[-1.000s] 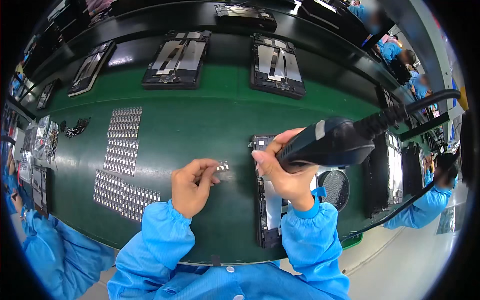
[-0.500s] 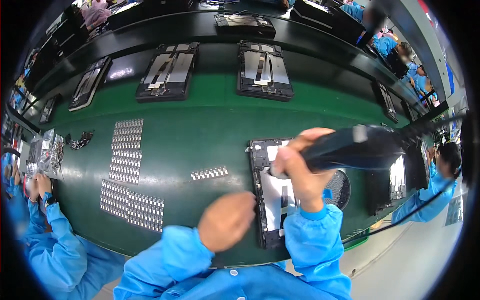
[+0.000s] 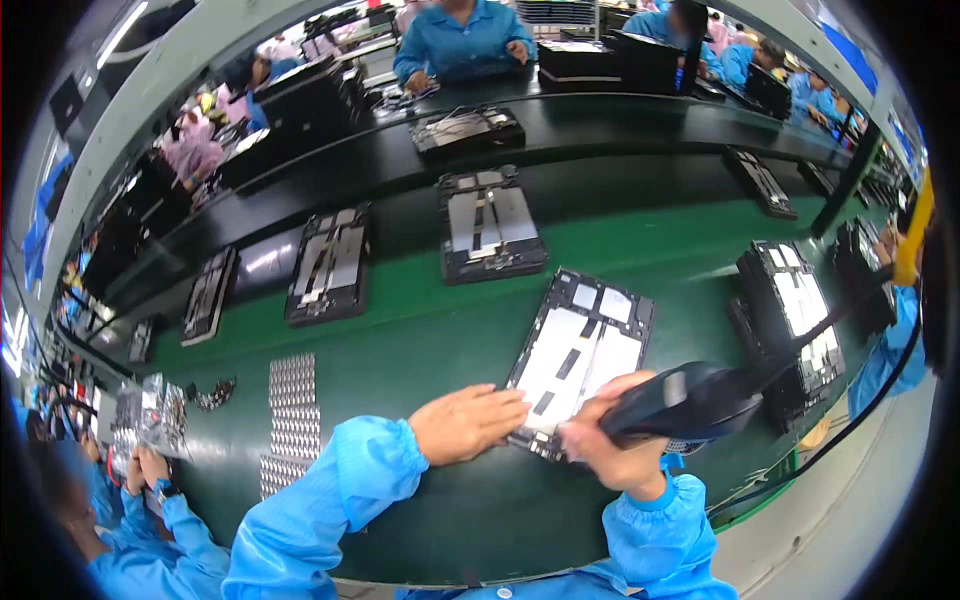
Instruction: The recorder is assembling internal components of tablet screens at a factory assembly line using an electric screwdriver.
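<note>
An opened tablet-like device (image 3: 562, 345) with white inner panels and a black frame lies tilted on the green bench in front of me. My left hand (image 3: 468, 425) rests with fingers stretched out, their tips at its near left edge. In my right hand (image 3: 620, 450) is a black electric screwdriver (image 3: 685, 402), gripped over the device's near end. Its tip is hidden by my fingers. A dark round dish under the screwdriver is mostly covered.
Sheets of small metallic parts (image 3: 293, 382) lie left, beside black pieces (image 3: 210, 394) and a clear bag (image 3: 150, 412). More opened devices (image 3: 492, 225) line the back; a stack (image 3: 800, 300) stands right. A cable runs from the screwdriver. Co-workers sit left, right and across.
My view has tilted up and turned. My left hand has come to the device's edge. The screwdriver has gone from the device's upper left side to its near end.
</note>
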A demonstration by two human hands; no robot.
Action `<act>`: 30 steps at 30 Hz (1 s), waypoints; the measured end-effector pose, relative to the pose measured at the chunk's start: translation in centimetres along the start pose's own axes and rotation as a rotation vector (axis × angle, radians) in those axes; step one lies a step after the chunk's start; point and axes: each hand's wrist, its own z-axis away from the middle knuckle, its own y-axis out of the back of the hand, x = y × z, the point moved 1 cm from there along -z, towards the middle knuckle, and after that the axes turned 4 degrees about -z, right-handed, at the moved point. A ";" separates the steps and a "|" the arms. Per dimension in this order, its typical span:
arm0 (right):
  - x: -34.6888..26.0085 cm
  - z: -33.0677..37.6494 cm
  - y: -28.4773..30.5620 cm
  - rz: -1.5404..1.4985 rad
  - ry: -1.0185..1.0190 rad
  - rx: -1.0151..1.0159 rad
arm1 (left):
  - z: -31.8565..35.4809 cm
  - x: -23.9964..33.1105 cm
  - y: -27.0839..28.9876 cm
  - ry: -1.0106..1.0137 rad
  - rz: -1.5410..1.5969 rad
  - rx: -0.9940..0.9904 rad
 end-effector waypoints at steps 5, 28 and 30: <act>0.8 1.6 -1.4 -0.069 0.000 0.031 | -6.9 -4.1 -1.6 0.054 0.003 0.262; -0.6 0.3 -0.3 -0.378 -0.144 -0.151 | -7.4 -15.7 1.2 0.855 -0.536 -0.387; -0.1 0.3 0.0 -0.329 -0.114 -0.122 | -5.6 -18.3 0.4 0.771 -0.407 -0.229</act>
